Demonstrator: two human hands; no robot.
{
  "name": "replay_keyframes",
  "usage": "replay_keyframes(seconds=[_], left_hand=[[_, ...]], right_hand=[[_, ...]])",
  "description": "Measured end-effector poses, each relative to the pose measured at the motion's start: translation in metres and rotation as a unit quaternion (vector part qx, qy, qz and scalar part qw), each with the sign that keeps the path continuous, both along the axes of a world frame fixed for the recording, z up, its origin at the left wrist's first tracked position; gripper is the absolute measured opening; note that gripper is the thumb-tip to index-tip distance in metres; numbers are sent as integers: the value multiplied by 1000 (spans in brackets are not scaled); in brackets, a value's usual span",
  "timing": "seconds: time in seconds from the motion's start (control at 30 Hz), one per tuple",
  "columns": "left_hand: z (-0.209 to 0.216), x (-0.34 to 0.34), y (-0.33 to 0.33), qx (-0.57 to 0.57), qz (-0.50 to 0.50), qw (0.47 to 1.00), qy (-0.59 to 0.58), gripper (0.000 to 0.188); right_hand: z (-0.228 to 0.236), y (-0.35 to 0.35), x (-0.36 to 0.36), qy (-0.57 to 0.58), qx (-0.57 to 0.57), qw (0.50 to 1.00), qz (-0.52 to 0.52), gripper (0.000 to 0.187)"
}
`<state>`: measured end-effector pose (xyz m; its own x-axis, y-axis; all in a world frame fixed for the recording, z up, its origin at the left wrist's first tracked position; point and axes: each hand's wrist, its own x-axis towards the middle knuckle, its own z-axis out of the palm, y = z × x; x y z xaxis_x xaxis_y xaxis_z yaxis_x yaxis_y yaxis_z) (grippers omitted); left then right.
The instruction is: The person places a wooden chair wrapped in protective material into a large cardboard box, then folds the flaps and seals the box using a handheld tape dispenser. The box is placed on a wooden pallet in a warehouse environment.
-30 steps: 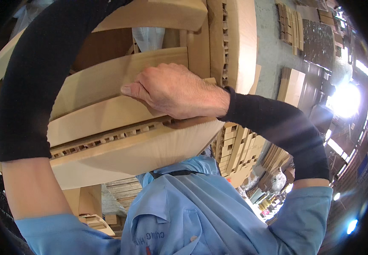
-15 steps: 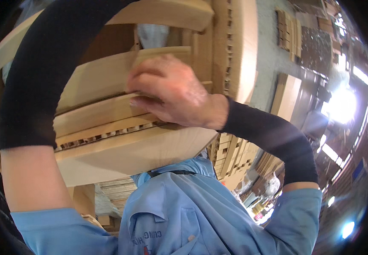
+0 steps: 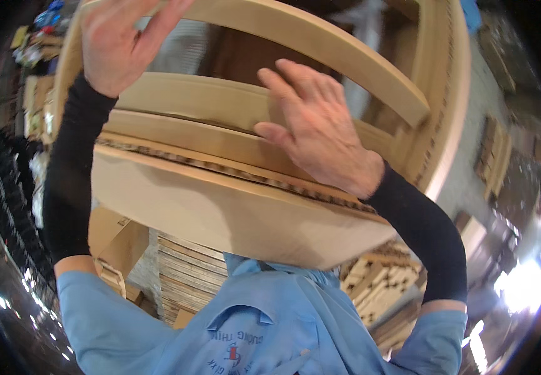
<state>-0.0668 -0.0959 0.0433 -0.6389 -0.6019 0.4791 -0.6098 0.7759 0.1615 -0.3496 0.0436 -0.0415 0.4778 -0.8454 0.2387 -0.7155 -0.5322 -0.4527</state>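
Note:
In front of me stands a large box-like cardboard frame (image 3: 239, 212), whose cut upper edge shows a corrugated core. A long cardboard bar (image 3: 327, 47) spans the far part of it, with dark gaps beside it. My left hand (image 3: 120, 47) is raised at the upper left, near that bar's left end. Its thumb is stretched out and the other fingers are partly cut off by the picture's top; nothing shows in it. Over the inner cardboard strips (image 3: 202, 100) on the near side hovers my right hand (image 3: 320, 125), fingers apart and holding nothing. Whether it touches them I cannot tell.
Stacked flat cardboard pieces (image 3: 186, 269) lie below the frame, beside an open carton (image 3: 117, 244). More cut strips (image 3: 380, 281) are piled at the lower right. Farther right, a bundle of cardboard (image 3: 494, 156) lies on the grey floor.
My left hand has come into view at the upper left. My right hand has spread its fingers, which were curled before. The view has shifted, showing more of the frame's left side.

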Motion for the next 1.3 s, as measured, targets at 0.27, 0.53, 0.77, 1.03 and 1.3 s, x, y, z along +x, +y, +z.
replay_keyframes(seconds=[0.27, 0.53, 0.77, 1.03, 1.3], left_hand=[[-132, 126, -6, 124, 107, 979, -124, 49], [-119, 110, 3, 225, 163, 954, -112, 40], [-104, 106, -35, -49, 250, 966, -39, 24], [-114, 170, -90, 5, 425, 875, -232, 42], [-108, 176, -90, 18, 345, 916, -202, 29]], right_hand=[[-34, -11, 42, 80, 5, 997, 22, 64], [6, -43, 42, 43, -94, 994, 23, 79], [17, -144, 41, 226, -64, 971, -36, 85], [81, -196, 3, 216, -114, 968, -62, 78], [77, -306, -35, 328, -209, 920, -55, 67]])
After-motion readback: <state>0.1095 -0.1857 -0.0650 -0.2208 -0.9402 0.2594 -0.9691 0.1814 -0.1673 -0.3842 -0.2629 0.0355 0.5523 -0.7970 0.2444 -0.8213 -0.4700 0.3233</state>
